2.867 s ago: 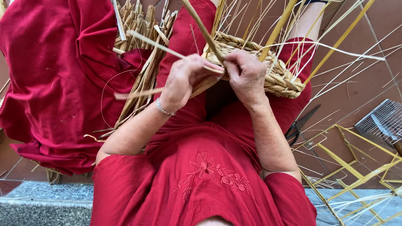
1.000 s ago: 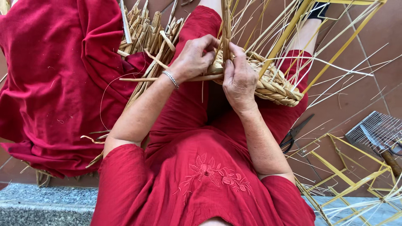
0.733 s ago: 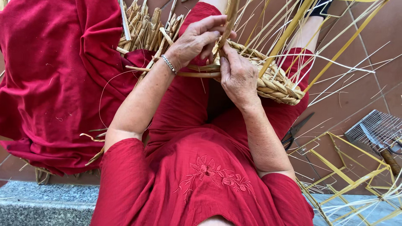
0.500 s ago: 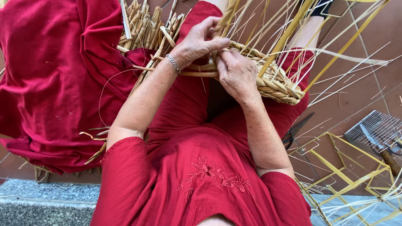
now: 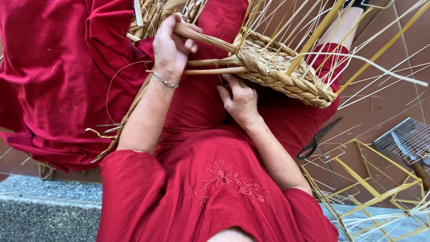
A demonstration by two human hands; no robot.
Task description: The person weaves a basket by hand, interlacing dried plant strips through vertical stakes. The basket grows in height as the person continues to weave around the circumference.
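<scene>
A half-woven straw basket (image 5: 286, 71) rests on my lap over my red dress, with long thin stakes fanning up and to the right. My left hand (image 5: 172, 45), a thin bracelet on its wrist, is shut on a thick twisted straw strand (image 5: 206, 39) and holds it out to the left of the basket. My right hand (image 5: 239, 98) lies under the basket's near edge, fingers touching the loose strands there. A bundle of loose straw (image 5: 150, 18) lies behind my left hand.
A red cloth (image 5: 58, 76) is heaped at the left. Black scissors (image 5: 320, 139) lie on the tiled floor to the right, beside a yellow wire frame (image 5: 367, 179) and a metal grid with a wooden handle (image 5: 407, 143). A stone ledge (image 5: 45, 206) runs at the lower left.
My left hand has drawn a straw strand out to the left, away from the basket. My right hand has dropped from the rim to under the near edge.
</scene>
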